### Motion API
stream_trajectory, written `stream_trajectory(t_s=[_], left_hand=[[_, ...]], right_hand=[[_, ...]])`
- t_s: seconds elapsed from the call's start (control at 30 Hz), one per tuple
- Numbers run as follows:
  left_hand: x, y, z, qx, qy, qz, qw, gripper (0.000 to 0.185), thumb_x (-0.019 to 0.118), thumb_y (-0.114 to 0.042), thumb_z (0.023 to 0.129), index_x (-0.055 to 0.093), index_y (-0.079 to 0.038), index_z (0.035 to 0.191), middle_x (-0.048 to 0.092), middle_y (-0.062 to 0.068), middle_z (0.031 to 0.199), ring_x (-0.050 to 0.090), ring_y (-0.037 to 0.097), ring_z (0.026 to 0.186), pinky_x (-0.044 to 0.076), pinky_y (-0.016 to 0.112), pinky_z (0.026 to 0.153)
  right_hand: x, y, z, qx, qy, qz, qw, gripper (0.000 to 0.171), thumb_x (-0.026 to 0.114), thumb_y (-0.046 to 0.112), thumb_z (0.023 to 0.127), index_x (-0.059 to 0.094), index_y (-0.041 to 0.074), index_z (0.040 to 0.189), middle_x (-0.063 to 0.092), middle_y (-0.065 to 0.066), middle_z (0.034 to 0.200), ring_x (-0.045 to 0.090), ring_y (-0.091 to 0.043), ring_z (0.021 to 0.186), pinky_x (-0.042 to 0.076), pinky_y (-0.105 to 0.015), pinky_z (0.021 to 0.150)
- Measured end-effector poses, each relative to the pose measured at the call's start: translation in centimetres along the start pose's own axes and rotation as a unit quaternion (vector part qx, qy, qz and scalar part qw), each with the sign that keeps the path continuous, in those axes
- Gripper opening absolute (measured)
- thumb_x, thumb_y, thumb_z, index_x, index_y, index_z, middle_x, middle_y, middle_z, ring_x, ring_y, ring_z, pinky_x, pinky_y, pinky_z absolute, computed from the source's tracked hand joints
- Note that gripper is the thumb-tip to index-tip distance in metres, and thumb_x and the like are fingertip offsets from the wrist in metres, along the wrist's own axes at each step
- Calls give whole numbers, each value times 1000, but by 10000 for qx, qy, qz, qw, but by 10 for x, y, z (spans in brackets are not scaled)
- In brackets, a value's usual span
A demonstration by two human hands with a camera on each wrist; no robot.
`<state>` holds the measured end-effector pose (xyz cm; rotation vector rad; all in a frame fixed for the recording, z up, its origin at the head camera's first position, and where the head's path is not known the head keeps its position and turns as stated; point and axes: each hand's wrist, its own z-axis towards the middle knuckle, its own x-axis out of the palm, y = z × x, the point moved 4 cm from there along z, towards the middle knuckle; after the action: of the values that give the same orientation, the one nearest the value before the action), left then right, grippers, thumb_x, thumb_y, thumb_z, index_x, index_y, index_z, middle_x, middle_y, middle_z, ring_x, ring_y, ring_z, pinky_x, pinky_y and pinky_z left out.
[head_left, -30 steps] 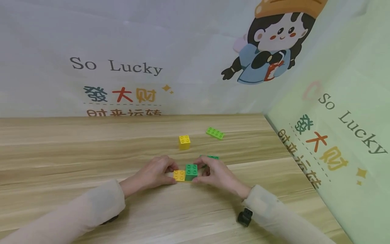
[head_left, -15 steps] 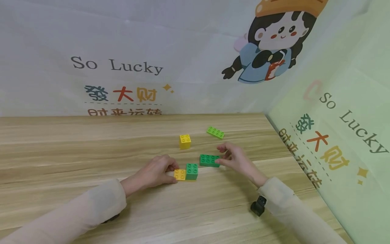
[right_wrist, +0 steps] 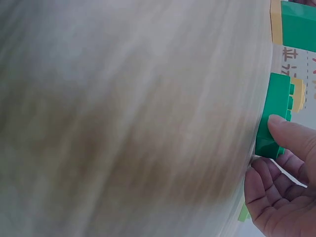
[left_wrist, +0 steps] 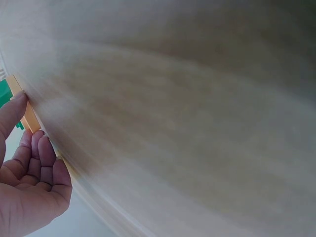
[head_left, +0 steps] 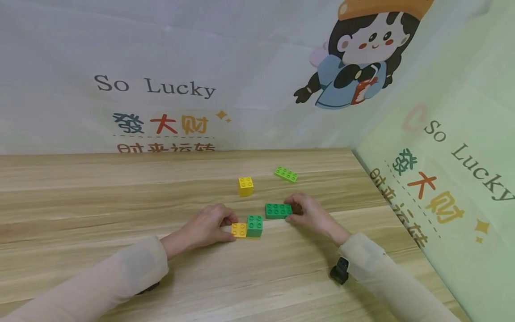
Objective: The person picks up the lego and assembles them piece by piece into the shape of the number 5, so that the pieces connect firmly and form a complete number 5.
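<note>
My left hand point(head_left: 203, 227) pinches the left end of a flat yellow-orange building brick point(head_left: 239, 230) between thumb and fingers. On that brick's right half stands a square green building brick point(head_left: 255, 226). Farther right, a long dark green building brick point(head_left: 278, 211) lies studs up on the table. My right hand point(head_left: 311, 214) grips its right end, the thumb point(right_wrist: 291, 136) on the near side in the right wrist view. The left wrist view shows the left thumb point(left_wrist: 15, 111) against the yellow-orange brick point(left_wrist: 30, 116).
Behind the hands, a tall yellow brick point(head_left: 245, 186) stands on the wooden table point(head_left: 100, 192). A flat light green brick point(head_left: 286, 174) lies to its right. Printed cloth walls point(head_left: 257, 89) border the table at the back and right.
My right hand has let go of the square green brick, moved right and taken hold of the long dark green brick. The left hand stays on the yellow-orange brick.
</note>
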<state>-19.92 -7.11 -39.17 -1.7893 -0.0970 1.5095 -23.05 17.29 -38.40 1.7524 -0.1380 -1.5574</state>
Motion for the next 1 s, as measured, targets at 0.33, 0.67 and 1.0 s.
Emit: stream_trajectory(t_s=[0.33,0.67,1.0], left_hand=[[1,0,0,36,-4,-31,10000,27,83,-16,70,67,-8,91,59,-2,82,51,10,75,44,24,68],[0,0,0,49,-41,-114,9999,27,83,-14,69,68,-7,90,60,-2,81,51,10,74,44,24,68],[0,0,0,131,-45,-54,9999,28,83,-16,70,68,-7,91,59,-3,80,50,10,74,44,24,68]], right_hand=[[2,5,-4,172,-334,420,9984,34,72,2,78,61,-6,109,64,-13,94,59,-19,84,51,-28,73],[8,35,-7,-194,-774,1574,9843,30,72,1,79,62,-8,106,67,-17,90,59,-12,77,51,-22,68],[22,52,-9,-166,-605,2274,9718,29,72,-1,79,62,-9,104,66,-20,91,58,-8,75,50,-21,66]])
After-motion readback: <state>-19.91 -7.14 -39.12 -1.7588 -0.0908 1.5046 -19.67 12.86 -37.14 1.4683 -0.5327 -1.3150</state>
